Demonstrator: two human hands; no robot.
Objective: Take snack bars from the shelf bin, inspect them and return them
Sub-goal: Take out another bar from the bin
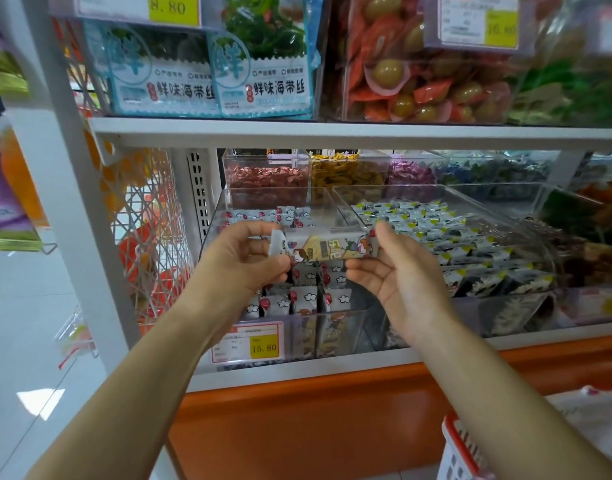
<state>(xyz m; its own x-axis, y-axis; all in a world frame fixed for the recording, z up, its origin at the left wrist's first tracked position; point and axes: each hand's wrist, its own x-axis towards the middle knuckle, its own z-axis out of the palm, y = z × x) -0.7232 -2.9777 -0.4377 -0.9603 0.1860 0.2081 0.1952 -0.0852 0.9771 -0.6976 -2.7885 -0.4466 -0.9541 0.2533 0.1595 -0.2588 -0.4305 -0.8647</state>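
Red-and-white basket, lower right corner, nearest. Centre frame: snack bar, level, out of the bin, pinched at its left end by left hand, thumb against curled fingers. Right end nipped between right hand thumb and forefinger, other fingers loosely spread. Just behind and below: clear bin, more bars inside. Status, judged: taking done, inspection in hand, return outstanding. Farthest: tub of red sweets.

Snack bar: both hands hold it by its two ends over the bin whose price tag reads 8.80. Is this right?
Not quite. In the head view the price tag on the bin reads 15.80, not 8.80. The rest stands: the left hand and right hand hold the snack bar by its two ends over that bin.
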